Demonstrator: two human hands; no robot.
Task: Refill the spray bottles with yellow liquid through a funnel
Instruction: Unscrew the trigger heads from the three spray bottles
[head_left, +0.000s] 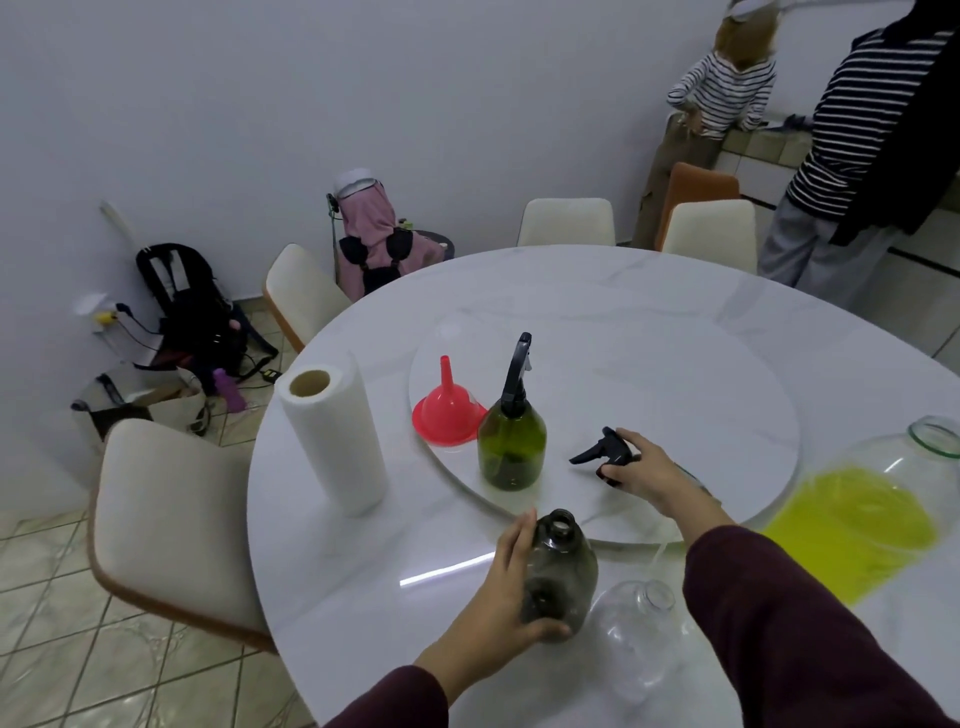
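Note:
My left hand (506, 597) grips a dark grey bottle (563, 566) with an uncapped neck, standing at the table's near edge. My right hand (641, 470) holds a black trigger sprayer head (605, 449) low over the turntable (727, 415). A green spray bottle (511, 441) with its black sprayer fitted stands on the turntable. Just left of it a red funnel (447, 410) sits upside down, spout up. A large clear glass jug (878, 514) with yellow liquid stands at the right. A clear empty bottle (636, 631) stands beside the grey one.
A paper towel roll (332, 436) stands upright on the round white marble table (363, 571) at the left. Cream chairs (171, 519) surround the table. Bags lie on the tiled floor at the left. Two people in striped tops stand at a counter at the back right.

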